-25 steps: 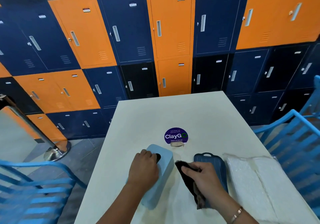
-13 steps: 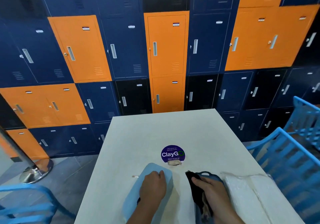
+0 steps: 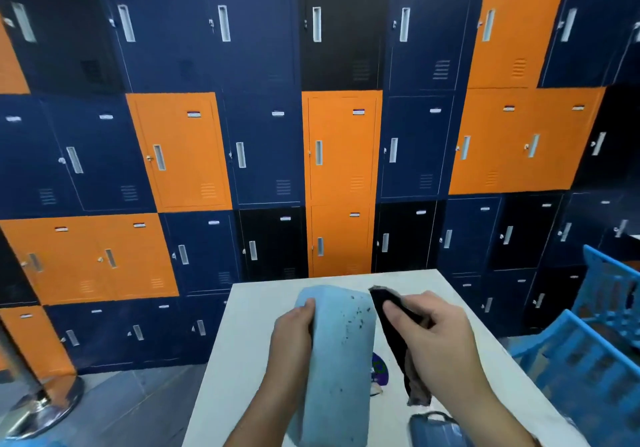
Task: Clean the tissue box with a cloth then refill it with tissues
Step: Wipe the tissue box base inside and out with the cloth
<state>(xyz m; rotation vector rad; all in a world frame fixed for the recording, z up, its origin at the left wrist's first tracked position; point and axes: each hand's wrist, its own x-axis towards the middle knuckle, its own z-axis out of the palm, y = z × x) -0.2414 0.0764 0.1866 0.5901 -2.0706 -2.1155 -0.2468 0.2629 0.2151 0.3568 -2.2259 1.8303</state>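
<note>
A light blue tissue box [image 3: 341, 353] is raised above the white table [image 3: 239, 349], tilted up on end, with dark specks on the face turned to me. My left hand [image 3: 292, 337] grips its left edge. My right hand [image 3: 433, 336] holds a dark cloth [image 3: 398, 329] right beside the box's right edge; the cloth hangs down below the hand. The darker blue lid [image 3: 433, 427] of the box lies on the table at the bottom edge of the view. The pack of tissues is out of sight.
A purple round sticker [image 3: 381, 368] on the table shows between box and cloth. Blue chairs [image 3: 588, 349] stand to the right. A wall of blue, orange and black lockers [image 3: 339, 183] is behind the table. A metal post base [image 3: 41, 408] stands at the lower left.
My left hand has lifted the tissue box off the table and tipped it upright. My right hand has raised the cloth from the lid to the box's side. The camera has tilted upward.
</note>
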